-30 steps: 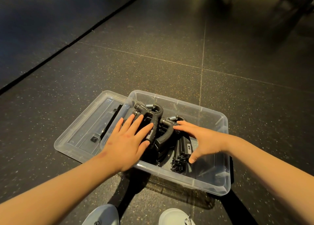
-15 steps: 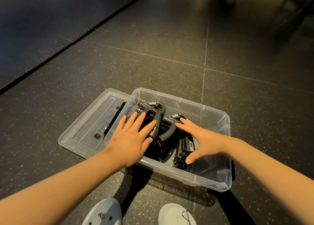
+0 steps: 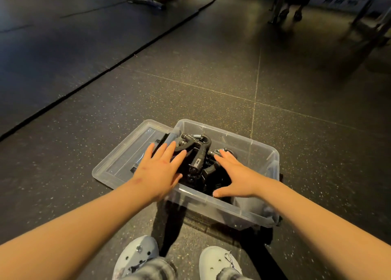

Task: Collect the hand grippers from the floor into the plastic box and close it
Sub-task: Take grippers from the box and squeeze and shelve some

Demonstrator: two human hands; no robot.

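A clear plastic box [image 3: 262,152] stands on the dark floor in front of me. Several black hand grippers [image 3: 196,152] with metal springs are piled inside it. My left hand [image 3: 160,169] lies flat with straight, spread fingers on the left side of the pile. My right hand [image 3: 234,174] rests flat on the right side of the pile, fingers straight and thumb out over the near wall. The clear lid [image 3: 127,155] lies flat on the floor against the box's left side, with a black latch on it.
My two grey clogs [image 3: 137,256] stand just in front of the box. Dark rubber floor [image 3: 211,78] stretches all round. A raised mat edge [image 3: 101,72] runs diagonally on the left. Metal equipment legs [image 3: 279,4] stand far back.
The view has tilted up, showing more floor and far equipment. Both hands stay flat on the pile of grippers, hardly shifted.
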